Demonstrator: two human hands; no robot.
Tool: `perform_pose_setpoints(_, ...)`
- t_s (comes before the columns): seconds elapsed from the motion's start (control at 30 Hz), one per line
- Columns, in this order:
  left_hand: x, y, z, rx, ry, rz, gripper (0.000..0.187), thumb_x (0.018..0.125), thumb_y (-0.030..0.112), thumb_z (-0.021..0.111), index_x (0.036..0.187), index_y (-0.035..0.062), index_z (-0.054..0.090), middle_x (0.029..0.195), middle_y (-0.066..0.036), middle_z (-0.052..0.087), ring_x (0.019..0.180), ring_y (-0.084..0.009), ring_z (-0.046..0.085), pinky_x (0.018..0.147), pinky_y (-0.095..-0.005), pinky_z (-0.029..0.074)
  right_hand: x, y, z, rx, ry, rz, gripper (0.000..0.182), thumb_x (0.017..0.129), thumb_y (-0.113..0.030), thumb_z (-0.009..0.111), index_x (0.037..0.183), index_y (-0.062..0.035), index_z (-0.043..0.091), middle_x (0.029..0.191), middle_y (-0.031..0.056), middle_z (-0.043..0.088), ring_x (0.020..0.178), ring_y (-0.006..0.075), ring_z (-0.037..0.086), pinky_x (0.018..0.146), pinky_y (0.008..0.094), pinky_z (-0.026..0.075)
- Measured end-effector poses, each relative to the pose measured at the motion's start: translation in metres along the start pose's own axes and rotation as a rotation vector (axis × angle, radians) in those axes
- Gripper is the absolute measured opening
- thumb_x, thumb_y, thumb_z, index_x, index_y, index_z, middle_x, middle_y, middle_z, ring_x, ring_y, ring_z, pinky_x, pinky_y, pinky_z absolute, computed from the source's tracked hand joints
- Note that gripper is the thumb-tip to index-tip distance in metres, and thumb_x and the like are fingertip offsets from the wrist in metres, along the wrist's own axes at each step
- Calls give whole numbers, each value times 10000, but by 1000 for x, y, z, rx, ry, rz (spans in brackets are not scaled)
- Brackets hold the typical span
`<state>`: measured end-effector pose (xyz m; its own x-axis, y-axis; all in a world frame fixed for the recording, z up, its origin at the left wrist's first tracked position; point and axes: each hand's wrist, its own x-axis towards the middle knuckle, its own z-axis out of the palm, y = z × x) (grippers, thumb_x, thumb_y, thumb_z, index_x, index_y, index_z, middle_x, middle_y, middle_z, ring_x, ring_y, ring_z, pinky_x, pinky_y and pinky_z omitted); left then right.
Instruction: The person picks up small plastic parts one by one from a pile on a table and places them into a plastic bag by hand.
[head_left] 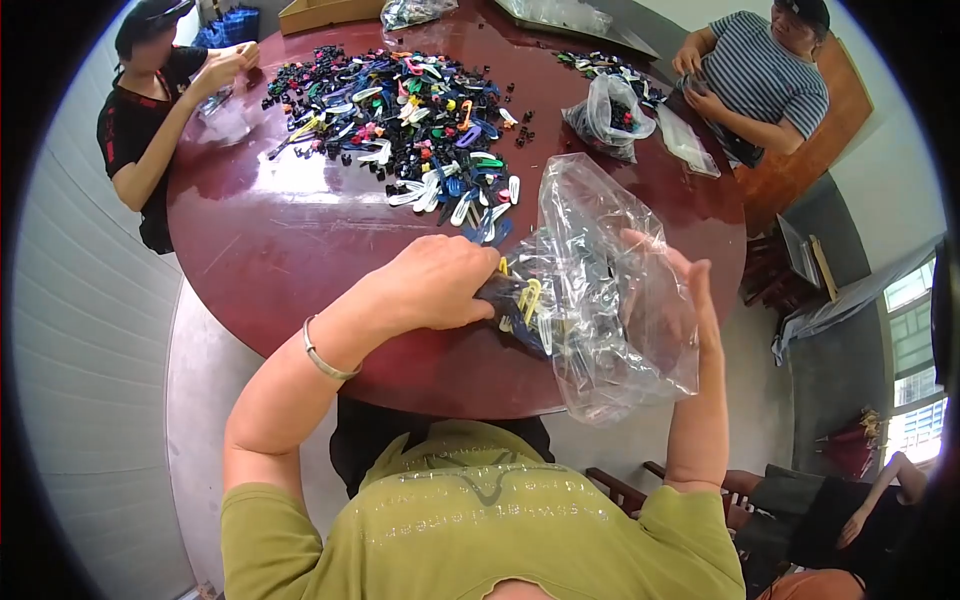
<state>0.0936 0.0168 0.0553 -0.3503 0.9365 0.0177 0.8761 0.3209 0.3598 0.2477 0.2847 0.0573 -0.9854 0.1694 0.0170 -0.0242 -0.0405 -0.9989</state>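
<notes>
A large clear plastic bag (620, 300) lies over the near right part of the round red table, its open end toward my right side. Hair clips (530, 300), some yellow and white, show at the bag's left end. My left hand (450, 283) is closed at that end, its fingers curled on a dark bunch too unclear to name. Behind and partly inside the clear film is my right hand (680, 285), with its fingers apart. Just beyond the bag spreads a big pile of mixed hair clips (420, 120), black, white, blue and coloured.
The red table (270, 240) also bears a smaller clip pile (610, 70), a filled plastic bag (612, 115), flat clear packets (685, 140) and a cardboard box (330, 12). One person (150, 120) works at the left, another (765, 80) at the right. Someone sits at lower right.
</notes>
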Motion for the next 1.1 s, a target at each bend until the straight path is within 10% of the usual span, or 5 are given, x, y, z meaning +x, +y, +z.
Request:
perform_pose_setpoints(0.27,-37,3,-2,-64,93,-30,296,702,202,725,848,7,557,805,-167,622,789,-383,594,685,-450,464,18,-59,32,-742,-147,35,458,724,-19,663,1162,22,534,857,7,566,727,75,525,647,226,440)
perform_pose_setpoints(0.53,-66,-1,-4,-138,111,-250,497,660,203,770,1090,30,591,920,-168,634,866,-338,621,731,-375,494,18,-89,40,-1177,203,-292,298,671,11,529,965,-8,572,606,40,434,556,91,419,522,242,349)
perform_pose_setpoints(0.73,-60,34,-21,-196,625,113,1018,563,257,838,1403,11,318,1393,-242,386,1300,-425,352,1104,-456,261,16,-73,41,-986,159,-242,279,685,7,537,963,0,564,604,13,403,552,78,389,516,234,318)
perform_pose_setpoints(0.93,-37,62,-26,274,399,263,511,527,308,806,852,-30,602,1370,-268,413,1325,-367,361,1105,-533,203,18,-83,38,-1102,169,-153,238,669,-46,582,899,13,570,577,82,499,515,183,487,510,309,379)
perform_pose_setpoints(1.1,-57,47,-22,-26,469,236,320,590,183,761,653,14,496,1135,-215,600,1058,-367,598,828,-411,522,-2,-90,26,-1331,189,-101,233,676,-48,617,899,15,591,601,1,502,574,48,478,506,256,365)
